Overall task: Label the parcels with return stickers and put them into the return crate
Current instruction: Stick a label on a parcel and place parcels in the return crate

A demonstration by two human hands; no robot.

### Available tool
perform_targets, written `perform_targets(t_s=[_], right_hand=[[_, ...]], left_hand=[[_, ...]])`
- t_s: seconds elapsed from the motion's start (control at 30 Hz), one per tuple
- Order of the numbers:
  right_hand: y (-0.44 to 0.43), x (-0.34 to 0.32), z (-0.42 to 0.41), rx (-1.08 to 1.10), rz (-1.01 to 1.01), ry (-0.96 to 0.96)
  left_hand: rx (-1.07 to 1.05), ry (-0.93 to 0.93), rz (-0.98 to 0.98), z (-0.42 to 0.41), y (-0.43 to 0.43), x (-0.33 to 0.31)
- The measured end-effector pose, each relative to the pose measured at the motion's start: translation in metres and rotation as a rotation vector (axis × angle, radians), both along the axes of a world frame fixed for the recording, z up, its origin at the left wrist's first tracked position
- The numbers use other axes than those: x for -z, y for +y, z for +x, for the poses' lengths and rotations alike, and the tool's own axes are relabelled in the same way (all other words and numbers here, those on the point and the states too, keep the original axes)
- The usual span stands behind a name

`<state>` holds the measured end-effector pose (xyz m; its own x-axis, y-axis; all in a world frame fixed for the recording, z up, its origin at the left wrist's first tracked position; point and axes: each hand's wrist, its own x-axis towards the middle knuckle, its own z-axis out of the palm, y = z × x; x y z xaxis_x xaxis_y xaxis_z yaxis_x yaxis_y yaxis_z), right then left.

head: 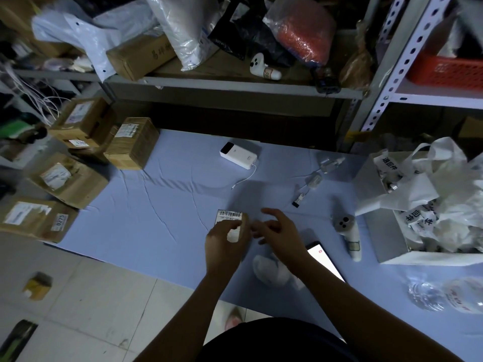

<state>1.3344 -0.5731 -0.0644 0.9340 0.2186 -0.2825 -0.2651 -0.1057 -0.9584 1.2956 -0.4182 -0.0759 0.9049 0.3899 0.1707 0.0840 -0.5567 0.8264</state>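
Closest to me is my dark lap (274,340), with pale floor tiles (78,296) to its left and a small yellow-brown box (38,286) sitting alone on them. Both forearms reach out over the blue sheet (156,199) spread on the floor. A lit phone (325,259) lies just right of my right forearm. A clear plastic bottle (431,296) lies further right, near the sheet's edge.

My left grip (226,241) is clamped on a small barcode-labelled parcel (230,215), fingers curled round its near end, so the barcode strip shows above them. My right grip (277,231) is apart, fingers loosely spread, fingertips just beside the parcel; I cannot tell whether they touch it.

A white handheld device (350,236) lies to the right. Beside it stands the return crate (386,236), a white box stuffed with crumpled white bags and printed slips.

At the left edge of the sheet, taped cardboard parcels (65,178) are stacked, each with a shipping label. Further off, mid-sheet, a white power bank (239,155) lies with its cable (243,180) trailing toward me. Beyond it stands a metal shelf (235,84) piled with bags and a carton, and a red basket (444,71) sits on the rack at far right.
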Motion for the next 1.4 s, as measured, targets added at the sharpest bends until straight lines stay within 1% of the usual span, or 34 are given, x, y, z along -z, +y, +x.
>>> perform_targets(t_s=[0.07,0.1,0.13,0.17,0.2,0.23,0.3,0.37,0.4,0.43,0.5,0.63,0.77,0.87,0.93,1.07,1.2,1.4], right_hand=[[0.009,-0.005,0.003,0.086,0.099,0.025],[0.010,-0.006,0.004,0.118,0.119,0.033],[0.009,-0.005,0.004,0.140,0.133,0.043],[0.008,-0.004,0.005,0.157,0.152,0.059],[0.006,-0.003,0.005,0.170,0.172,0.074],[0.005,-0.001,0.006,0.178,0.189,0.093],[0.004,0.002,0.005,0.171,0.211,0.126],[0.006,0.003,0.003,0.139,0.229,0.136],[0.008,0.004,0.001,0.120,0.224,0.141],[0.010,0.005,-0.001,0.103,0.219,0.153],[0.014,0.010,-0.005,0.078,0.167,0.172],[0.028,0.035,-0.012,0.063,-0.079,0.146],[0.048,0.055,-0.024,0.092,-0.231,0.147],[0.060,0.059,-0.029,0.125,-0.287,0.163],[0.065,0.062,-0.029,0.162,-0.308,0.170],[0.079,0.065,-0.021,0.254,-0.380,0.194],[0.096,0.059,-0.013,0.286,-0.558,0.180],[0.112,0.056,-0.011,0.390,-0.785,0.252]], left_hand=[[0.093,-0.094,0.096,-0.004,0.002,-0.003],[0.128,-0.106,0.119,-0.005,0.005,-0.004],[0.144,-0.082,0.127,-0.006,0.010,-0.004],[0.145,-0.014,0.116,-0.006,0.014,-0.004],[0.142,0.080,0.066,-0.007,0.018,-0.004],[0.136,0.184,-0.029,-0.008,0.019,-0.005],[0.085,0.312,-0.314,-0.009,0.018,-0.010],[-0.006,0.346,-0.555,-0.007,0.016,-0.015],[-0.030,0.342,-0.618,-0.007,0.017,-0.015],[-0.042,0.335,-0.636,-0.007,0.018,-0.016],[-0.072,0.341,-0.593,-0.009,0.022,-0.016],[-0.094,0.401,-0.411,-0.019,0.027,-0.007],[-0.187,0.433,-0.371,-0.033,0.033,0.013],[-0.230,0.454,-0.331,-0.038,0.041,0.026],[-0.237,0.470,-0.342,-0.035,0.052,0.034],[-0.110,0.487,-0.269,-0.015,0.076,0.043],[0.019,0.524,-0.187,0.002,0.092,0.052],[0.110,0.564,-0.198,0.018,0.112,0.069]])
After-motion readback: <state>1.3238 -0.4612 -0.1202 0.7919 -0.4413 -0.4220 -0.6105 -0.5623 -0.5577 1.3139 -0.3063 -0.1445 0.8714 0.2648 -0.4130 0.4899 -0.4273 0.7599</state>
